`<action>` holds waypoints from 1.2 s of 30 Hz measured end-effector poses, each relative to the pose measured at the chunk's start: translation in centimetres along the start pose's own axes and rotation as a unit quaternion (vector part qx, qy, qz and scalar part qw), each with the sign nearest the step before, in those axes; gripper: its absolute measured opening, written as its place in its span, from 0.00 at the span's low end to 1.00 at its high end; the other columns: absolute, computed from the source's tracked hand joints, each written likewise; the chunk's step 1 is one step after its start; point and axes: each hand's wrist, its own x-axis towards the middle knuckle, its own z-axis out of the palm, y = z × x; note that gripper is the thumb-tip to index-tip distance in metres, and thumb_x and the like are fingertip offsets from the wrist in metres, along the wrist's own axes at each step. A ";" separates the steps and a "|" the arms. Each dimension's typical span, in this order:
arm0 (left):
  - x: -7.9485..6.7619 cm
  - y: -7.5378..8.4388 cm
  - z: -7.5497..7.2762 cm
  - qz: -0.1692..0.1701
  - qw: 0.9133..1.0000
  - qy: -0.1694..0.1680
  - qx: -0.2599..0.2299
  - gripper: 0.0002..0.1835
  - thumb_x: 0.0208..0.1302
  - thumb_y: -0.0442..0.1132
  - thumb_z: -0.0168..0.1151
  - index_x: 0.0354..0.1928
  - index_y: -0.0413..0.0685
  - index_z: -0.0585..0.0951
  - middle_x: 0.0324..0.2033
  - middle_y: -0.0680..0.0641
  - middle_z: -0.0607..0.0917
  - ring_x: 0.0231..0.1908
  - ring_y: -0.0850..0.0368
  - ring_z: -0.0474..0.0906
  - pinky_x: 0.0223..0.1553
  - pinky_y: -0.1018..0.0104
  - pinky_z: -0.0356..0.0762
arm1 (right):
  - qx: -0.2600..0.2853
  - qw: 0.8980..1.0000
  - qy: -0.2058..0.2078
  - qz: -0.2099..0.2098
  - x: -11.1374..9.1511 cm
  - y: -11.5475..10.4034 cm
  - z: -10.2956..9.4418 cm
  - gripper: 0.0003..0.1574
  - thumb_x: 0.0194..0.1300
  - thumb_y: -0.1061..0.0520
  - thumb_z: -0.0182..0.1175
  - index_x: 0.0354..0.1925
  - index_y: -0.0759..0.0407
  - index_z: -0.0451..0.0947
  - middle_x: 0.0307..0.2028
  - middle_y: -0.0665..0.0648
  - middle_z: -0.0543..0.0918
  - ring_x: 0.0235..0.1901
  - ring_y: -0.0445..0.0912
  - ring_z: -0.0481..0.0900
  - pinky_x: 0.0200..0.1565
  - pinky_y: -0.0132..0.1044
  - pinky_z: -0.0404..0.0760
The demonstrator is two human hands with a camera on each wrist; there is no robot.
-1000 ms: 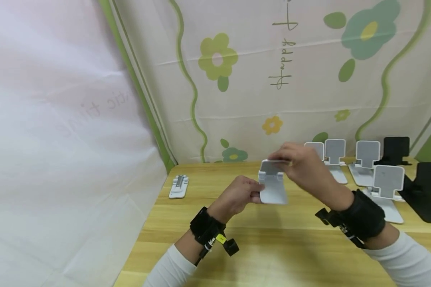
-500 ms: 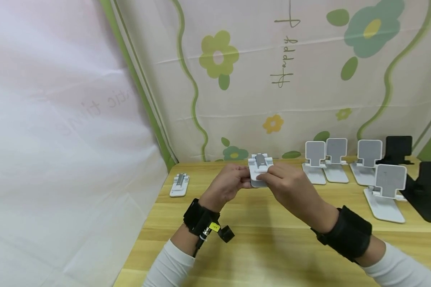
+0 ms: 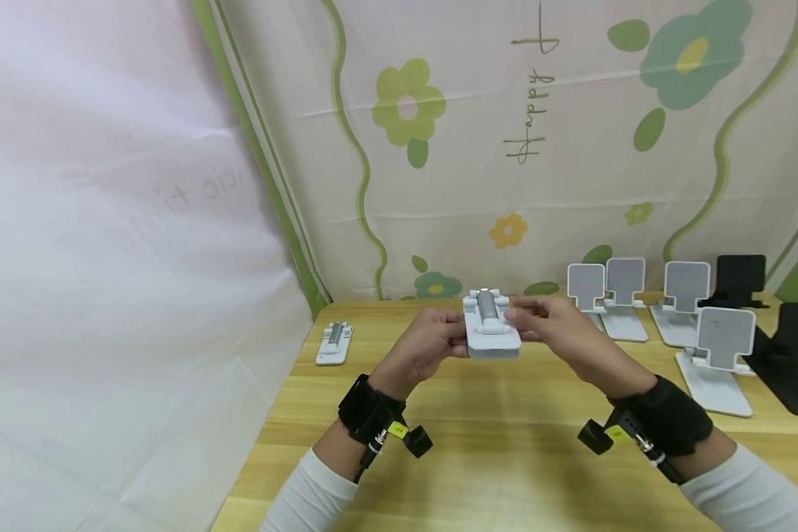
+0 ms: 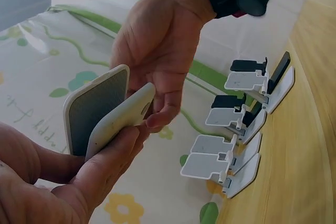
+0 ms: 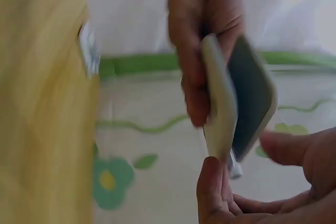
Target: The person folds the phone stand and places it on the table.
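A white folding phone stand (image 3: 490,340) is held up over the table, its grey hinged arm uppermost. My left hand (image 3: 432,340) grips it along its left side, thumb on one plate and fingers on the other. At the opposite side, my right hand (image 3: 558,325) pinches the stand's edge between thumb and fingertips. In the left wrist view the stand's white base (image 4: 123,119) and grey-padded plate (image 4: 97,108) lean apart in a narrow V. The right wrist view shows that same gap from the other side, slightly blurred.
Another folded white phone stand (image 3: 335,343) lies at the table's left edge. Several unfolded white stands (image 3: 725,336) and black stands (image 3: 738,277) stand at the right. A flower-printed curtain (image 3: 459,185) hangs behind the wooden table (image 3: 479,473).
The held stand has been turned so its hinged arm shows on top. My right hand went from its upper plate to its near end, then to its right side.
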 end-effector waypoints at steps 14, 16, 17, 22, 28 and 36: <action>0.1 -0.1 -0.1 0.003 0.998 -0.049 -0.031 0.21 0.81 0.38 0.46 0.62 0.28 0.77 0.50 0.31 0.86 0.44 0.49 0.88 0.46 0.60 0.88 | 0.118 0.991 -0.053 0.044 0.7 1.8 -0.6 0.41 0.79 0.51 0.54 0.74 0.77 0.55 0.66 0.70 0.69 0.55 0.42 0.78 0.66 0.46 0.78; 0.1 0.0 -0.1 0.005 0.998 -0.053 -0.021 0.21 0.79 0.39 0.51 0.61 0.28 0.78 0.48 0.33 0.87 0.43 0.51 0.89 0.44 0.61 0.88 | 0.120 0.990 -0.054 0.043 0.6 1.8 -0.6 0.40 0.80 0.51 0.54 0.74 0.77 0.55 0.66 0.70 0.69 0.54 0.42 0.78 0.66 0.47 0.78; 0.0 0.0 -0.1 0.005 0.998 -0.055 -0.015 0.20 0.79 0.39 0.53 0.61 0.29 0.78 0.48 0.33 0.88 0.43 0.51 0.89 0.44 0.62 0.88 | 0.120 0.990 -0.055 0.042 0.6 1.9 -0.6 0.40 0.80 0.52 0.54 0.74 0.77 0.55 0.66 0.70 0.69 0.54 0.42 0.78 0.67 0.48 0.77; -0.1 0.1 0.0 -0.002 0.998 -0.053 0.015 0.18 0.77 0.35 0.57 0.61 0.29 0.80 0.53 0.33 0.86 0.42 0.54 0.88 0.44 0.65 0.87 | 0.119 0.991 -0.055 0.039 0.6 2.0 -0.6 0.37 0.79 0.53 0.54 0.73 0.76 0.58 0.66 0.69 0.71 0.55 0.42 0.78 0.69 0.53 0.74; 0.0 -0.2 0.3 -0.007 0.999 -0.036 0.034 0.16 0.76 0.31 0.57 0.60 0.30 0.80 0.49 0.35 0.88 0.46 0.49 0.89 0.45 0.62 0.88 | 0.124 0.990 -0.045 0.042 0.6 2.0 -0.5 0.34 0.77 0.57 0.57 0.69 0.78 0.61 0.59 0.64 0.75 0.51 0.43 0.80 0.60 0.43 0.82; -0.2 0.0 2.1 0.026 0.978 0.022 0.206 0.25 0.74 0.44 0.63 0.64 0.36 0.76 0.49 0.42 0.86 0.42 0.56 0.86 0.42 0.64 0.86 | 0.130 0.990 -0.023 0.050 0.5 2.3 -0.1 0.29 0.75 0.61 0.58 0.64 0.79 0.66 0.56 0.64 0.77 0.48 0.43 0.82 0.56 0.41 0.85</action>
